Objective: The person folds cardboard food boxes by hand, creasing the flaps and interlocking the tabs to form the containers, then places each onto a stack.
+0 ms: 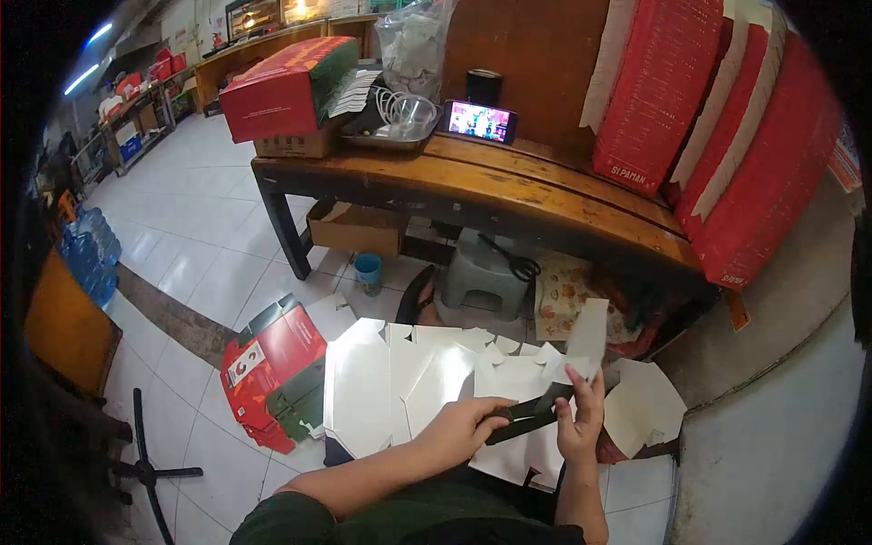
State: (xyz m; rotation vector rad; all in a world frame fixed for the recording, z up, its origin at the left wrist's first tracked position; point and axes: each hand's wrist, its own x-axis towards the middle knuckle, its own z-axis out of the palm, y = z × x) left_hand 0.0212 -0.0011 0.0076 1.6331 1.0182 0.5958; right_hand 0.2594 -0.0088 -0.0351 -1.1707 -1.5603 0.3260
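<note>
A flat, unfolded cardboard box (436,368), white on the inside, lies across my lap. My left hand (468,427) pinches a dark strip of the carton's side between thumb and fingers. On the right, my right hand (579,422) grips an upright flap (589,338) of the same carton, fingers behind and thumb in front. The dark outer face of the folded part shows between both hands. Beside the carton on the left lies another unfolded red and green box (277,372). A further white-sided carton piece (645,409) sits to the right of my right hand.
A wooden bench (545,186) stands ahead, bearing a phone (479,122), a metal tray (391,136), a red box (286,86) and several stacked red cartons (658,91). Below are a grey stool (486,277), scissors (522,266) and a blue cup (368,272). A wall (772,409) is close on the right.
</note>
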